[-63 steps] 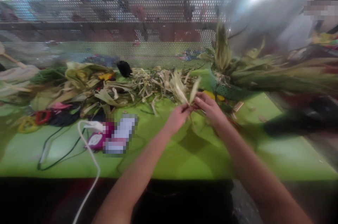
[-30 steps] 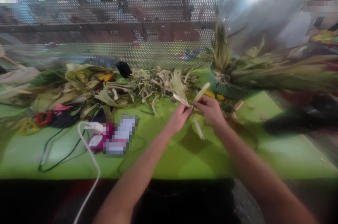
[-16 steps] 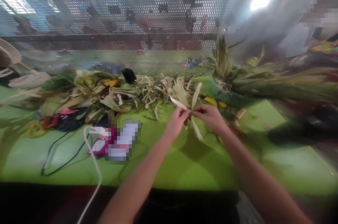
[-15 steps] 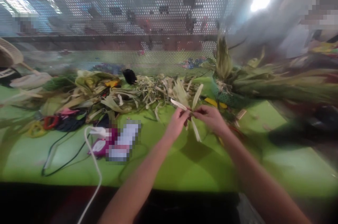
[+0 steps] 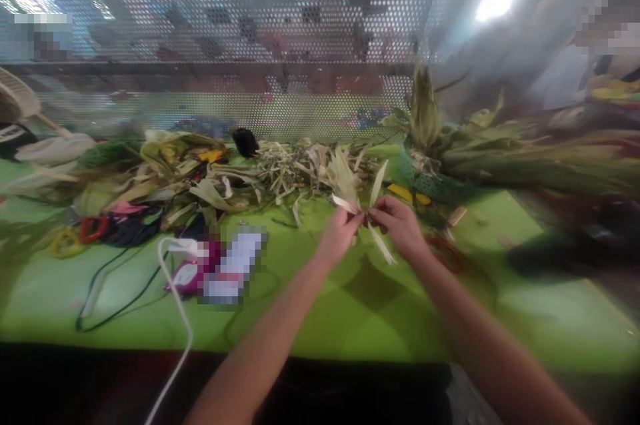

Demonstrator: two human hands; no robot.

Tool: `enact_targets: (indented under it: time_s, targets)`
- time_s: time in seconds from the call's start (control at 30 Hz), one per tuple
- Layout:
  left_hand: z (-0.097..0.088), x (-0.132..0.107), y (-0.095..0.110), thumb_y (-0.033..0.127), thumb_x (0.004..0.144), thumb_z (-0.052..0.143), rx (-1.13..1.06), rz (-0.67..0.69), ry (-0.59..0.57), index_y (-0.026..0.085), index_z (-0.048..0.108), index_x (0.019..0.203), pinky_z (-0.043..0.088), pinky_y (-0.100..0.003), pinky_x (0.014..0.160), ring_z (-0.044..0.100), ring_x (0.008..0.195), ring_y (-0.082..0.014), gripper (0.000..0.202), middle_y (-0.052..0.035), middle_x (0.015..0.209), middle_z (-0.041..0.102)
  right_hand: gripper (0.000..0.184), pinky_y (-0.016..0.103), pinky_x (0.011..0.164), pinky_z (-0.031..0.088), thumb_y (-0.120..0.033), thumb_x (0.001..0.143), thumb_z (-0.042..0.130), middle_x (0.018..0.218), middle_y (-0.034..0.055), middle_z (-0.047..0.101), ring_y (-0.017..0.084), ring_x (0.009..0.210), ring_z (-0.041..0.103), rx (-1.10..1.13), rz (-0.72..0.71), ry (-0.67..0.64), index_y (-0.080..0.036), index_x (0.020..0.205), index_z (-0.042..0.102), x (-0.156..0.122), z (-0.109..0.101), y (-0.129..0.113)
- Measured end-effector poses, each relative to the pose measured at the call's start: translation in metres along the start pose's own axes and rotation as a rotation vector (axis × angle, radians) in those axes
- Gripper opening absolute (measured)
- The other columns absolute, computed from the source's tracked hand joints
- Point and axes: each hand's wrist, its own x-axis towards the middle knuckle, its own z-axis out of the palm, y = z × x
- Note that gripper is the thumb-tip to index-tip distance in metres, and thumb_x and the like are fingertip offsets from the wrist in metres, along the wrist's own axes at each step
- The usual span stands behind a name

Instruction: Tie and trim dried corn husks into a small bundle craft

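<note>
Above the green table, both hands meet at a small bunch of pale corn husk strips [image 5: 382, 245]. My left hand [image 5: 341, 235] pinches the strips from the left, one end poking out over its fingers. From the other side, my right hand [image 5: 399, 223] has its thumb and fingers closed on the same crossing point. One strip stands up between the hands and another hangs below them. The exact knot or fold at the fingertips is too small to make out. Just behind lies a heap of dried husks [image 5: 305, 168].
A green basket [image 5: 417, 178] with husks stands at the right, near a yellow-handled tool [image 5: 407, 194]. At left are a phone [image 5: 235, 265], a white cable [image 5: 186, 325], red-handled scissors [image 5: 93, 229] and a black cord [image 5: 115, 318]. Perforated metal panels [image 5: 320, 115] rise behind the table.
Both hands have shifted slightly to the right with the husk strips. The hanging strip has swung rightward, and the view has tilted a little.
</note>
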Motion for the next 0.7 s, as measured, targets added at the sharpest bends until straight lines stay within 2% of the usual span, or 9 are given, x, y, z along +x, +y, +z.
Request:
enact_targets:
  time_s: [0.13, 0.23, 0.47, 0.7]
  targets:
    - [-0.002, -0.002, 0.006, 0.034, 0.086, 0.062, 0.002, 0.032, -0.074, 0.017, 0.057, 0.083, 0.04, -0.024, 0.066, 0.048, 0.066, -0.0104, 0.017, 0.0016, 0.071, 0.053, 0.02, 0.023, 0.046, 0.03, -0.033, 0.075, 0.067, 0.056, -0.0043, 0.055, 0.009, 0.049, 0.041, 0.067, -0.003, 0.019, -0.02, 0.068, 0.054, -0.002, 0.0, -0.001]
    - [-0.004, -0.004, 0.01, 0.034, 0.088, 0.06, -0.006, 0.037, -0.1, 0.017, 0.055, 0.084, 0.041, -0.024, 0.067, 0.051, 0.067, -0.0104, 0.018, 0.0018, 0.071, 0.052, 0.022, 0.023, 0.048, 0.031, -0.037, 0.075, 0.068, 0.058, -0.0039, 0.055, 0.01, 0.052, 0.042, 0.029, -0.017, 0.004, -0.02, 0.07, 0.054, 0.0, -0.003, -0.002]
    - [-0.011, -0.002, 0.007, 0.035, 0.088, 0.06, -0.015, 0.034, -0.03, 0.018, 0.055, 0.088, 0.045, -0.024, 0.069, 0.054, 0.07, -0.0103, 0.018, 0.0008, 0.075, 0.055, 0.027, 0.026, 0.058, 0.04, -0.044, 0.075, 0.07, 0.071, 0.0004, 0.062, 0.013, 0.063, 0.051, -0.17, -0.027, -0.14, -0.018, 0.079, 0.064, 0.007, -0.015, -0.007]
    - [-0.013, 0.003, 0.006, 0.032, 0.086, 0.061, 0.006, 0.025, -0.085, 0.017, 0.055, 0.086, 0.043, -0.024, 0.067, 0.053, 0.068, -0.0109, 0.016, -0.0008, 0.075, 0.06, 0.021, 0.025, 0.057, 0.038, -0.038, 0.072, 0.069, 0.064, -0.0017, 0.057, 0.012, 0.06, 0.048, -0.192, -0.015, -0.068, -0.019, 0.071, 0.061, 0.008, -0.012, -0.005]
